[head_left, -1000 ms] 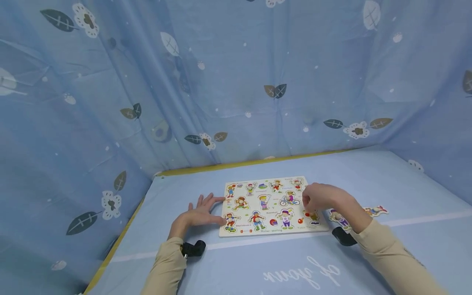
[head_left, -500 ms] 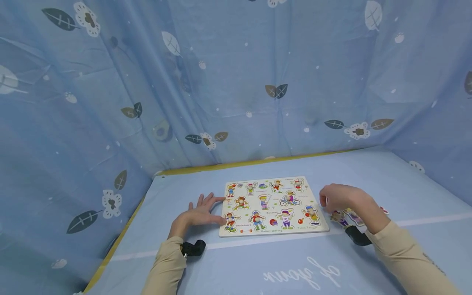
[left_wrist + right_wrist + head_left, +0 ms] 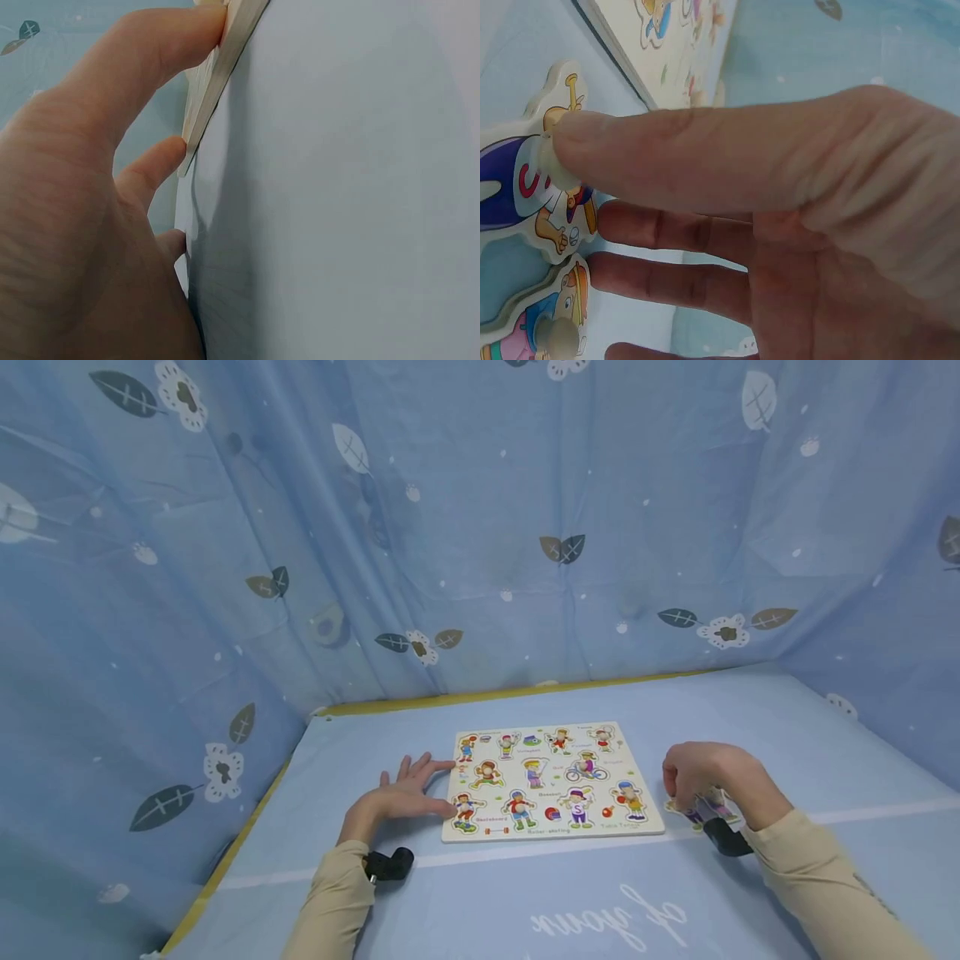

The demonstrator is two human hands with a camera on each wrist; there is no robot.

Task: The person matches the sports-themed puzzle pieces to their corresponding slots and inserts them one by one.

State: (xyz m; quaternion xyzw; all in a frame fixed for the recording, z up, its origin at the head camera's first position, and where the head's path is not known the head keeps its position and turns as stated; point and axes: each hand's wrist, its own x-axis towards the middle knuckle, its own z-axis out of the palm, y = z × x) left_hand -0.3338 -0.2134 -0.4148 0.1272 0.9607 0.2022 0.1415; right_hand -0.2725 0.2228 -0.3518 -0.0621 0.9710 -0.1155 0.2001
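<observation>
A pale wooden puzzle board (image 3: 506, 792) with several sports figures seated in it lies on the table. My left hand (image 3: 405, 797) has its fingers spread, its thumb and index finger touching the board's left edge; the left wrist view shows the thumb (image 3: 165, 41) against that edge. Right of the board, my right hand (image 3: 708, 772) is over loose puzzle pieces. In the right wrist view its thumb presses the knob (image 3: 555, 166) of a purple-clothed figure piece (image 3: 502, 184), pinching it; the index finger is mostly hidden. A second knobbed piece (image 3: 555, 300) lies right beside it.
The table has a light blue cloth (image 3: 465, 902) with white lettering. Blue patterned curtains (image 3: 487, 527) hang behind and at the sides. A black wrist camera (image 3: 392, 864) is on the left wrist, another (image 3: 727, 837) on the right.
My right hand has moved right, from the board's lower right corner to the loose pieces, and now pinches one. A table tennis figure shows in that corner. My left hand stays at the board's edge.
</observation>
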